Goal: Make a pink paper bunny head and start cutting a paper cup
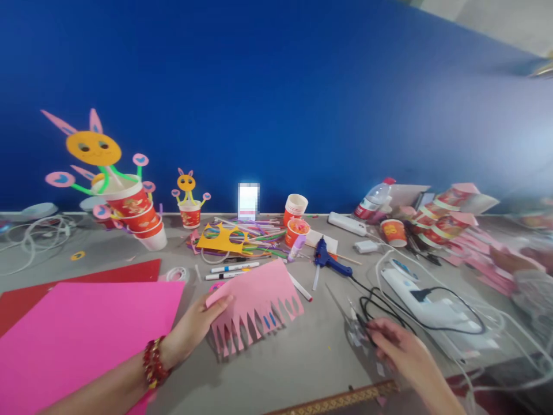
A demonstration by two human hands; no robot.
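Patterned strip (pixel 348 397) along the near edge. Left hand (pixel 203 317) pinches pink paper (pixel 259 291), centre of the surface (pixel 311 369), best held clear of its delicate fringe; right hand (pixel 395 346) at blurred scissors-like tool (pixel 362 326), grip unclear.

Am losing a co-worker's hand (pixel 510 260) and sleeve (pixel 534 302) to blur at the right edge of the tabletop (pixel 306 369). Am finding the pointed tool (pixel 358 324) in the right hand (pixel 400 349) too smeared for naming (with the grip behind the fingers). Am missing most fingers of the left hand (pixel 192 329) beneath the fringed pink paper (pixel 259 294). Am seeing the magenta sheet (pixel 99 337) cut off toward the near left corner. Am reading nothing on the pixelated screen (pixel 247 200) at the back edge.
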